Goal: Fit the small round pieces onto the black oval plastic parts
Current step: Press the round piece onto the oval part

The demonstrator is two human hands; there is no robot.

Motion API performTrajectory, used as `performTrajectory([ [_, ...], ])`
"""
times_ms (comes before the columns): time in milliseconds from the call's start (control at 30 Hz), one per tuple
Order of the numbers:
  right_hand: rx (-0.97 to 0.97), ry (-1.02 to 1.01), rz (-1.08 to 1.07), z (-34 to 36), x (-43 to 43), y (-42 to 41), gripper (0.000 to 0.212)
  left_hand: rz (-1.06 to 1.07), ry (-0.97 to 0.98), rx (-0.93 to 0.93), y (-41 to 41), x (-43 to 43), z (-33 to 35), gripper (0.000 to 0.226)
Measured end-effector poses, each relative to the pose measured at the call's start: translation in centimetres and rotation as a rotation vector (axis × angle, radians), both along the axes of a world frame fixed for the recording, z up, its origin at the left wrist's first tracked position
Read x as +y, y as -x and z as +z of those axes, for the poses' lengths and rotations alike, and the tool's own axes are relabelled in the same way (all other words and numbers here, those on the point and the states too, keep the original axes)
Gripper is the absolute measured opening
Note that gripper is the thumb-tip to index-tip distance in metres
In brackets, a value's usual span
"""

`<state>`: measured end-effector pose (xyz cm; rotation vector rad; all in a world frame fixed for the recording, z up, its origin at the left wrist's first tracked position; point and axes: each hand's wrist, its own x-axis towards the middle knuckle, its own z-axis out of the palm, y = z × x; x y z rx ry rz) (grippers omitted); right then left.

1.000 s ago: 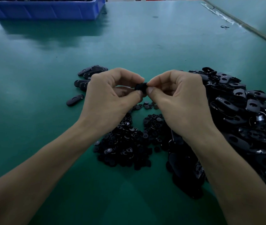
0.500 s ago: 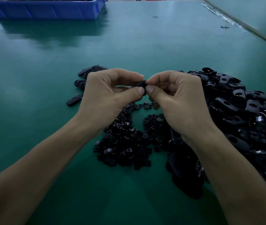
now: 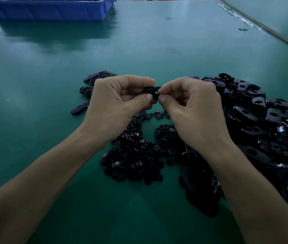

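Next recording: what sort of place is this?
Probably a factory assembly bench: a green table with heaps of identical oval parts and round pieces, a blue bin behind, and the left hand and right hand pinching one part together.

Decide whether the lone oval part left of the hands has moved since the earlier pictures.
No. The lone oval part lies at the same spot and angle on the green table, no nearer the blue bin.
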<state>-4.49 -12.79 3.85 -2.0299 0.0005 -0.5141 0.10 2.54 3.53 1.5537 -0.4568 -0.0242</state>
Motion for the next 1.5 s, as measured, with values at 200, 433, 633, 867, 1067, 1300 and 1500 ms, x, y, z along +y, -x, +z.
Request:
performTrajectory([
  [200, 0.007, -0.115, -0.015, 0.15, -0.06, -0.16, 0.015, -0.032, 0.072, 0.059, -0.21, 0.11, -0.06, 0.027],
  [433, -0.042, -0.057, -0.038, 0.25, 0.09, -0.06, 0.015, -0.025, 0.044, 0.042, 0.00, 0.05, 0.05, 0.027],
  [633, -0.061, 0.033, -0.048, 0.40, 0.09, 0.19, 0.016, -0.009, 0.008, -0.002, 0.24, -0.12, 0.06, 0.027],
  [867, -0.057, 0.074, -0.037, 0.49, 0.11, 0.37, 0.017, 0.006, -0.043, -0.058, 0.35, -0.21, -0.09, 0.031],
  [1067, -0.041, 0.085, -0.029, 0.47, 0.12, 0.36, 0.017, 0.028, -0.106, -0.105, 0.47, -0.19, -0.06, 0.029],
  [1300, 0.034, 0.054, 0.021, 0.48, -0.46, 0.09, 0.026, 0.061, -0.190, -0.152, 0.63, -0.33, -0.05, 0.031],
  [1500, 0.043, -0.039, -0.006, -0.12, -0.17, -0.17, 0.021, 0.043, -0.205, -0.144, 0.52, -0.41, -0.08, 0.030],
])
